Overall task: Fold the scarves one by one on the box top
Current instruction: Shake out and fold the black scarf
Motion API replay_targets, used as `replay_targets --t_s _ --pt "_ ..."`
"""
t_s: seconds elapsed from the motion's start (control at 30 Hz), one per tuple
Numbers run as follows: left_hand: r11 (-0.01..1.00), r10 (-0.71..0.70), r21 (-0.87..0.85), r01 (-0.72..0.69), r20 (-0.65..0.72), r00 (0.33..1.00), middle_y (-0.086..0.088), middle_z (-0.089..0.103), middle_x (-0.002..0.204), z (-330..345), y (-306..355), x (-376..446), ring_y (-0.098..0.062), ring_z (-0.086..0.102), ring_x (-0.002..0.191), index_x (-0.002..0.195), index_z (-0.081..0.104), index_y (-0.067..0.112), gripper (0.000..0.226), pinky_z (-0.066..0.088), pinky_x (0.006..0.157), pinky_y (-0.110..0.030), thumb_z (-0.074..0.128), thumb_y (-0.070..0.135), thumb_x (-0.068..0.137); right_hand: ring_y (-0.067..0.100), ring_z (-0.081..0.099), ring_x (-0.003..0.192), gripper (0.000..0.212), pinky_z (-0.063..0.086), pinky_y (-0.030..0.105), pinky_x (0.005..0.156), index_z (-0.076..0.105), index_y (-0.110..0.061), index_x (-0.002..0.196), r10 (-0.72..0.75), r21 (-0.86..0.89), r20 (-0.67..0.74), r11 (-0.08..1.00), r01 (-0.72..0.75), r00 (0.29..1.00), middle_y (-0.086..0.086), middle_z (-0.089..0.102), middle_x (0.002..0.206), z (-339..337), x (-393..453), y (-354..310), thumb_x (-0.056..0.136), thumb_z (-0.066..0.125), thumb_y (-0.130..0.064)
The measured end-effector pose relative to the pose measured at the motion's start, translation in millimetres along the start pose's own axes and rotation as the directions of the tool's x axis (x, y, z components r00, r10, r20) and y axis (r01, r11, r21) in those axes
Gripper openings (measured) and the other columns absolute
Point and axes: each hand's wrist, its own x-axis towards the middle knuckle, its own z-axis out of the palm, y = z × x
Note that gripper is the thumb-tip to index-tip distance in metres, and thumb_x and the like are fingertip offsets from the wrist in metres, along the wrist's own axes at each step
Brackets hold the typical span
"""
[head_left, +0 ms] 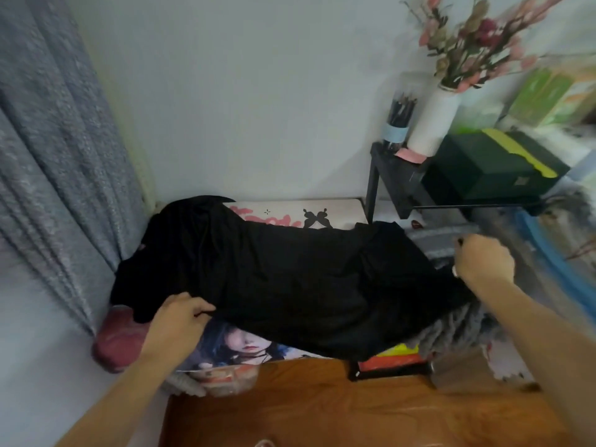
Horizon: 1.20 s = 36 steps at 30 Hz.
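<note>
A large black scarf lies spread across the printed box top, covering most of it. My left hand pinches the scarf's near left edge, fingers closed on the cloth. My right hand is closed at the scarf's right end, apparently gripping the fabric there. A grey knitted scarf sits bunched under the black one at the right. A dark red cloth lies at the box's left corner.
A grey curtain hangs at the left. A black rack at the right holds a white vase with flowers, a pencil cup and a dark green box. A wooden surface lies in front.
</note>
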Motion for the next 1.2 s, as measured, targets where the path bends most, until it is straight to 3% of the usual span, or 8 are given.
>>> replay_targets --t_s 0.07,0.13,0.23,0.33,0.53,0.7,0.9,1.2 --pt "0.995 0.099 0.002 -0.099 -0.048 0.994 0.008 0.060 0.082 -9.7 15.7 0.7 -0.019 0.059 0.092 0.089 0.080 0.022 0.023 0.051 0.087 -0.036 0.074 0.001 0.080 0.036 0.060 0.063 0.026 0.052 0.042 0.058 0.067 -0.003 0.087 -0.155 0.139 -0.352 0.967 0.215 0.923 0.015 0.062 0.071 -40.2 2.2 -49.7 0.100 0.055 -0.022" --pt "0.982 0.183 -0.036 -0.185 -0.063 0.981 0.013 0.060 0.082 -19.3 33.8 1.0 -0.008 0.059 0.086 0.088 0.080 0.023 0.024 0.051 0.084 -0.024 0.074 0.002 0.080 0.034 0.066 0.077 0.019 0.056 0.044 0.069 0.073 -0.011 0.099 -0.355 0.219 -0.448 0.846 0.486 0.821 0.011 0.071 0.089 -71.0 -16.5 -114.2 0.098 0.059 -0.024" --pt "0.953 0.278 -0.120 -0.279 -0.026 0.960 0.019 0.057 0.082 -31.8 62.8 1.1 0.002 0.059 0.077 0.089 0.079 0.022 0.021 0.042 0.074 -0.004 0.072 0.003 0.082 0.012 0.063 0.098 0.031 0.051 0.031 0.091 0.069 -0.028 0.120 -0.709 0.399 -0.060 0.628 0.668 0.702 -0.005 0.068 0.111 -71.6 -81.6 -195.6 0.091 0.065 -0.038" --pt "0.934 0.323 -0.152 -0.324 -0.027 0.946 0.012 0.059 0.082 -37.1 85.2 3.8 -0.005 0.059 0.076 0.082 0.067 0.023 0.018 0.049 0.072 -0.022 0.069 0.005 0.082 0.006 0.060 0.106 0.064 0.053 0.030 0.092 0.042 -0.043 0.141 -0.809 0.527 0.259 0.576 0.625 0.527 -0.013 0.059 0.124 -21.4 -150.4 -243.0 0.083 0.071 -0.043" --pt "0.894 0.325 -0.317 -0.316 -0.024 0.945 0.010 0.058 0.083 -28.9 92.0 0.8 0.000 0.057 0.076 0.086 0.051 0.028 0.025 0.045 0.065 -0.015 0.066 0.008 0.092 0.011 0.066 0.085 0.030 0.057 0.038 0.074 0.062 -0.031 0.117 -0.626 0.658 -0.009 0.583 0.476 0.780 -0.007 0.070 0.101 19.6 -176.8 -257.6 0.094 0.055 -0.014" --pt "0.853 0.370 -0.411 -0.322 0.040 0.928 0.018 0.061 0.100 -20.8 79.3 8.1 0.008 0.058 0.097 0.105 0.050 0.035 0.027 0.049 0.079 -0.011 0.068 0.017 0.095 0.004 0.066 0.088 0.018 0.056 0.028 0.081 0.070 -0.029 0.112 -0.598 0.662 0.023 0.610 0.435 0.801 -0.011 0.071 0.098 8.8 -163.3 -243.1 0.099 0.060 -0.023" --pt "0.864 0.369 -0.397 -0.309 0.084 0.926 0.014 0.062 0.090 -17.5 62.5 19.7 -0.001 0.060 0.091 0.089 0.055 0.034 0.020 0.049 0.077 -0.018 0.069 0.021 0.094 -0.008 0.063 0.094 0.016 0.046 0.006 0.083 0.075 -0.025 0.108 -0.568 0.717 0.033 0.586 0.376 0.822 -0.019 0.070 0.096 -9.6 -150.1 -226.6 0.095 0.066 -0.021" --pt "0.793 0.335 -0.530 -0.301 -0.034 0.942 0.017 0.064 0.088 -0.9 63.7 -3.1 -0.004 0.065 0.089 0.090 0.066 0.035 0.023 0.049 0.077 -0.016 0.070 0.013 0.093 -0.018 0.058 0.095 0.020 0.040 -0.001 0.079 0.075 -0.028 0.104 -0.517 0.750 0.046 0.583 0.312 0.855 -0.023 0.069 0.095 -33.7 -139.5 -210.1 0.094 0.066 -0.013"
